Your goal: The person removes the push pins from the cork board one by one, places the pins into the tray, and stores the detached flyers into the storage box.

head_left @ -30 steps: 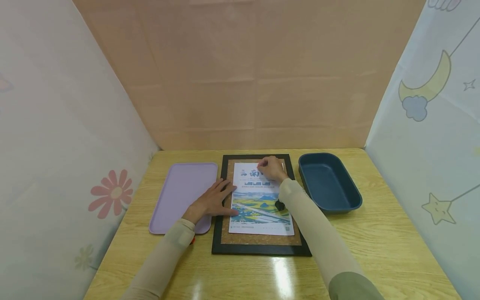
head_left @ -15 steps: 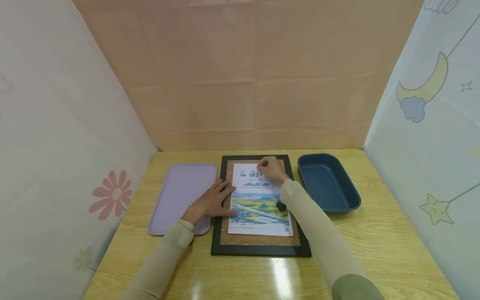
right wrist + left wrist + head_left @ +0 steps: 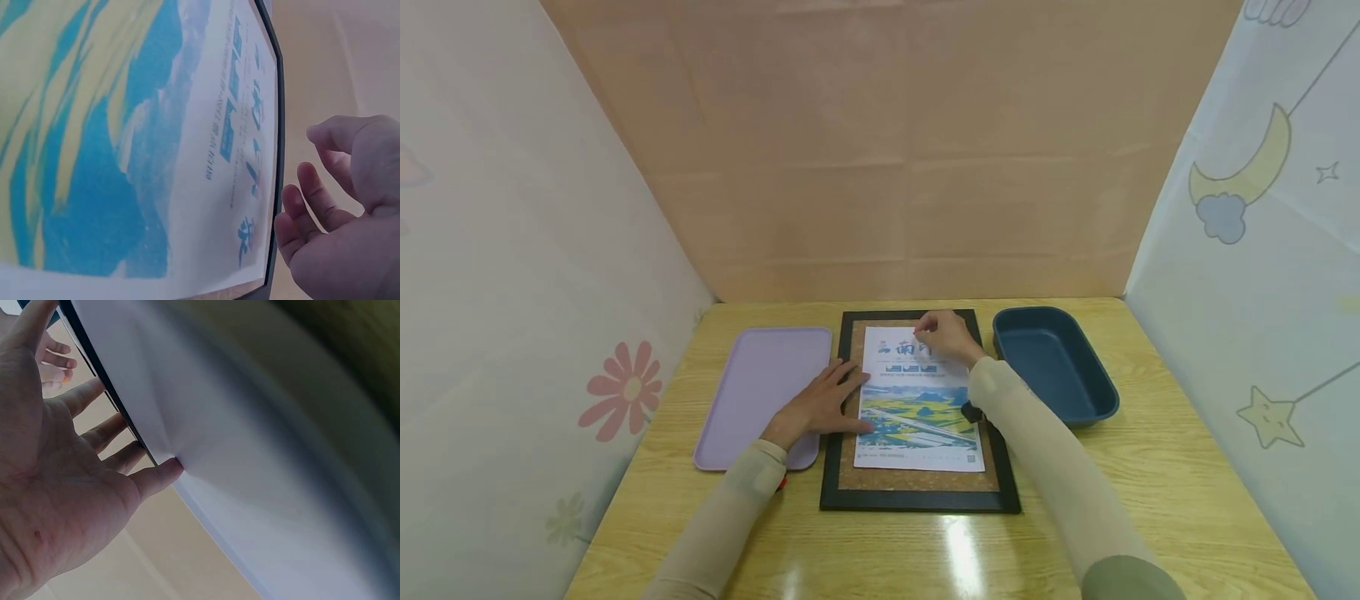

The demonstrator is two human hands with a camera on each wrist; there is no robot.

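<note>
A printed poster point(image 3: 917, 417), with blue lettering above a blue-and-yellow landscape, lies on a black-framed cork board point(image 3: 917, 481). At its top edge my right hand point(image 3: 946, 335) pinches a small red push pin point(image 3: 915, 332), mostly hidden by the fingertips. A spot of its colour shows at those fingers in the left wrist view; in the right wrist view, the curled fingers point(image 3: 325, 206) show but no pin does. My left hand point(image 3: 820, 404) spreads over the board's left side, its thumb and a fingertip touching the poster's left edge.
A lilac tray point(image 3: 760, 392) lies to the board's left, partly under my left hand and sleeve. A deep dark-blue dish point(image 3: 1056, 367) stands at the right. Near my left wrist, a small red object point(image 3: 782, 482) shows beside the sleeve.
My right forearm has shifted slightly rightward, uncovering more of the poster's lettering, while its fingertips stay at the red push pin. My left hand keeps its place on the board.
</note>
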